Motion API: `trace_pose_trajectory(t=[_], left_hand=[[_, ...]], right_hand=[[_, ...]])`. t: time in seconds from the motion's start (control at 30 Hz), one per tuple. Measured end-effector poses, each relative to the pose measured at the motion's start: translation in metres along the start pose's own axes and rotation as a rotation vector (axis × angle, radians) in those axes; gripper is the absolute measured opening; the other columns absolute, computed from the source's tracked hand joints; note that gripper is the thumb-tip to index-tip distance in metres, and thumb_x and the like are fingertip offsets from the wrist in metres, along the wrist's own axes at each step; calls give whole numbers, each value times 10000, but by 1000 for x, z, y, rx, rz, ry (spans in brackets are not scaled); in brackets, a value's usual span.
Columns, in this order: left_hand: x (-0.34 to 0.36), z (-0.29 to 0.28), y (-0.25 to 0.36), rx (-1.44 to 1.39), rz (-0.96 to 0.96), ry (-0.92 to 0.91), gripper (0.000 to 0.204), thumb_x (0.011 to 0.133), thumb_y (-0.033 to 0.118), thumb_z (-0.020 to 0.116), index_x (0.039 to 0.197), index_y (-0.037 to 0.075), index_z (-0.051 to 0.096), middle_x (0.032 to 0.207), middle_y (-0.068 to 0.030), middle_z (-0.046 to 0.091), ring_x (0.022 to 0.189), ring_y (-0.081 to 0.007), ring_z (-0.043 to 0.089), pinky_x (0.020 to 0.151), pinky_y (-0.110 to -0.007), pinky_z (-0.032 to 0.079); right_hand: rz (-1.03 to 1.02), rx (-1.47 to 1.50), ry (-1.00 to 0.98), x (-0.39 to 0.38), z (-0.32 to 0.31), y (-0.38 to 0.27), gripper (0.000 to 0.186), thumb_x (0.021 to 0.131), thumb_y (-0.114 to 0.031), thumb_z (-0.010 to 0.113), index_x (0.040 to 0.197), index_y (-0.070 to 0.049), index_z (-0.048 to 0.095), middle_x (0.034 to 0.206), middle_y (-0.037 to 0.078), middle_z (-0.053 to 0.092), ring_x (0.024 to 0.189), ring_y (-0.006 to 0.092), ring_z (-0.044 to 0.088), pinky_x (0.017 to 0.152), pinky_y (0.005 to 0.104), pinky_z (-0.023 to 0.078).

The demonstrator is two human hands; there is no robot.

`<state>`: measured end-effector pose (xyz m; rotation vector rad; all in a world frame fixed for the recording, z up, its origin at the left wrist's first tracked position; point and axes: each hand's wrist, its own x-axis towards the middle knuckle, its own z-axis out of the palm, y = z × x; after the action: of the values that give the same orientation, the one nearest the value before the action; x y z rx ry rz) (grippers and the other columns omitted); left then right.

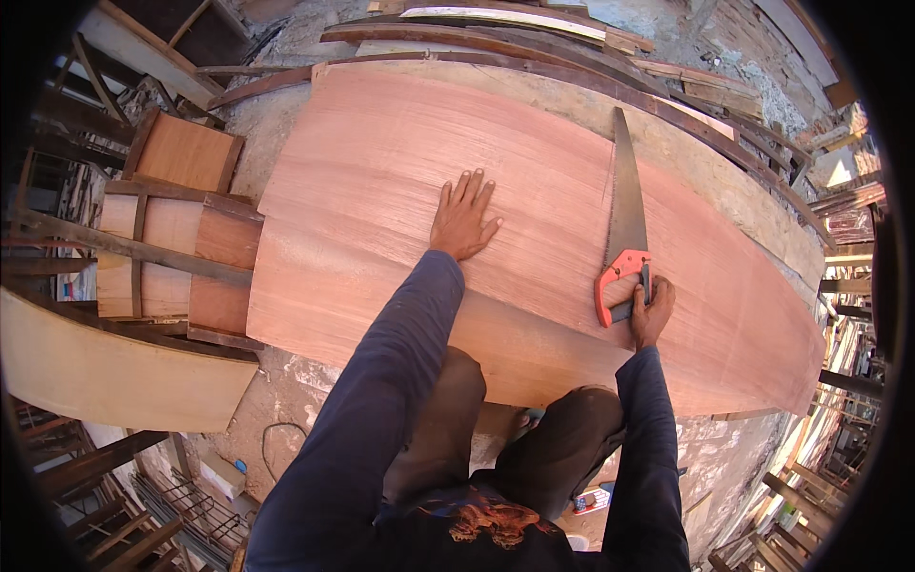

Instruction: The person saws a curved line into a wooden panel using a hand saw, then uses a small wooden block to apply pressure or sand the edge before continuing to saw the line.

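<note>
A large reddish plywood sheet (381, 143) stretches across the view in front of my knees. My left hand (464, 217) lies flat on its middle with the fingers spread. To the right, my right hand (653, 310) is closed around the black part of a handsaw's handle. The handsaw (626, 210) has a red and black handle and a long grey blade that points away from me over the sheet. A thin dark line shows on the sheet along the toothed left edge of the blade. The palm side of my right hand is hidden.
Wooden frames with plywood panels (186, 157) stand at the left, above a curved pale board (124, 367). Long planks (515, 43) lie beyond the sheet's far edge. Stacked timber (848, 286) crowds the right side. Thin metal rods (181, 515) lie at the lower left.
</note>
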<state>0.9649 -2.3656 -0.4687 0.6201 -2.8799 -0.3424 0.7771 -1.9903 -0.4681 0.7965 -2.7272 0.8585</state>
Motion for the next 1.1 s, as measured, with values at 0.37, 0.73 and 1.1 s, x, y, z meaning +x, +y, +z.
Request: trace_pose_trajectory(t=[0.37, 0.73, 1.1], left_hand=[[-1, 22, -25, -238, -37, 104, 571, 930, 376, 551, 1371, 18, 499, 1523, -182, 369, 1452, -326, 261, 1194, -514, 164], [3, 13, -18, -209, -14, 198, 477, 917, 297, 601, 1303, 23, 543, 1479, -175, 427, 1405, -324, 341, 1147, -510, 243], [3, 4, -1, -71, 113, 203, 453, 955, 279, 568, 1333, 29, 540, 1480, -146, 454, 1397, -306, 375, 1140, -455, 268]], right_hand=[[319, -588, -217, -9, -41, 79, 502, 972, -461, 520, 1011, 30, 615, 1059, 244, 598, 983, 420, 603, 830, 510, 474], [804, -412, -117, -89, -101, 169, 446, 802, -380, 655, 852, 62, 626, 804, 283, 691, 741, 435, 684, 705, 485, 536], [1339, 132, 788, -241, -41, 14, 442, 910, -267, 649, 1113, 104, 521, 1077, 324, 622, 1059, 442, 612, 929, 465, 462]])
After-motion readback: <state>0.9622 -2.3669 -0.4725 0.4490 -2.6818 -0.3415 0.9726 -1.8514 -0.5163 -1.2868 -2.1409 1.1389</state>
